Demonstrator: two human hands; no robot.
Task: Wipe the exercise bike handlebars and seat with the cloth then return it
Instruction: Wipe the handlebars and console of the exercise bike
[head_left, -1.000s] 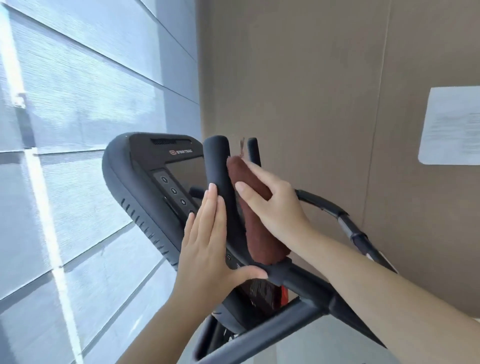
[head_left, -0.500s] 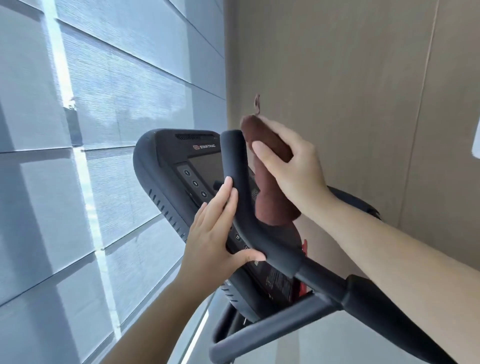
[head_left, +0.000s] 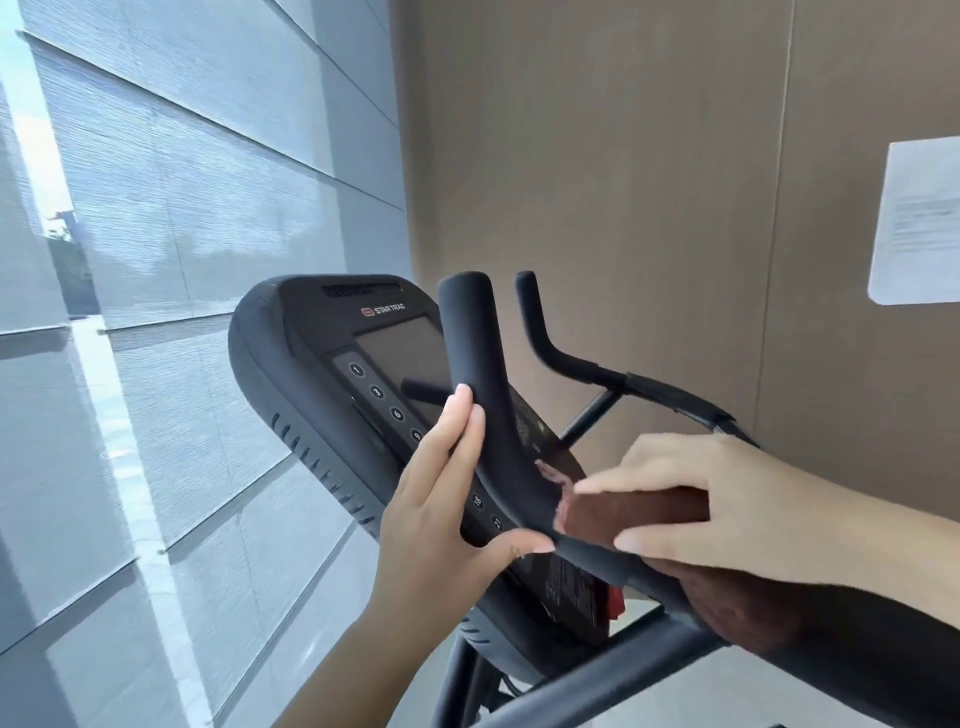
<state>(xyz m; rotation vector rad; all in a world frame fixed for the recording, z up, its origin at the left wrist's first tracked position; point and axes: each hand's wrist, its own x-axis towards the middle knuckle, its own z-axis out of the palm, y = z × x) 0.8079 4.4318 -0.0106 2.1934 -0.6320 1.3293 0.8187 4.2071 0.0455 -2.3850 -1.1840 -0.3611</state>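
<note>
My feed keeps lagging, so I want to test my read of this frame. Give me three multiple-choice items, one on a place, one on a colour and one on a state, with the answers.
1. Where on the near handlebar is the cloth pressed?
A) at the top tip
B) at the lower bend
C) on the far horn

2. What colour is the cloth?
A) white
B) blue
C) reddish-brown

3. What state is the console screen in?
A) dark
B) lit with numbers
C) covered by the cloth

Answers:
1 B: the right hand holds it against the bend, just past the thumb of the left hand.
2 C: reddish-brown fabric shows between the fingers.
3 A: the screen is black, with no readout.
</note>
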